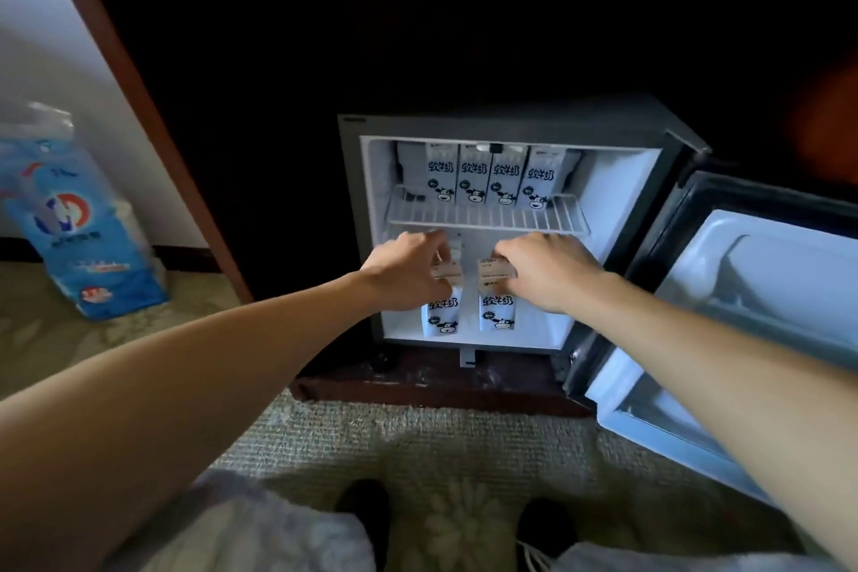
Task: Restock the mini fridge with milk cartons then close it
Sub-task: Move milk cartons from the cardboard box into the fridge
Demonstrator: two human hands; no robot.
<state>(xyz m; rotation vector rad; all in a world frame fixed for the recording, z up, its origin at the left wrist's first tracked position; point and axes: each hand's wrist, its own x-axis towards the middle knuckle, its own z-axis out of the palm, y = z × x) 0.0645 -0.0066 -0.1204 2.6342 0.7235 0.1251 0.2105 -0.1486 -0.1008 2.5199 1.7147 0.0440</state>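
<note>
Cartons, six: four upper cartons on shelf, two lower cartons, one each gripped by left hand, right hand.

Light is running dim overall; the fridge interior is glowing white, daylight is washing the left wall, and wide-angle distortion is stretching the soft edges

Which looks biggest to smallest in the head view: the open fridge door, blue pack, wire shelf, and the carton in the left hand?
1. Fridge door, though nearness to the camera inflates it.
2. Blue pack.
3. Wire shelf.
4. Carton the left hand grips, partly hidden by it.
</note>
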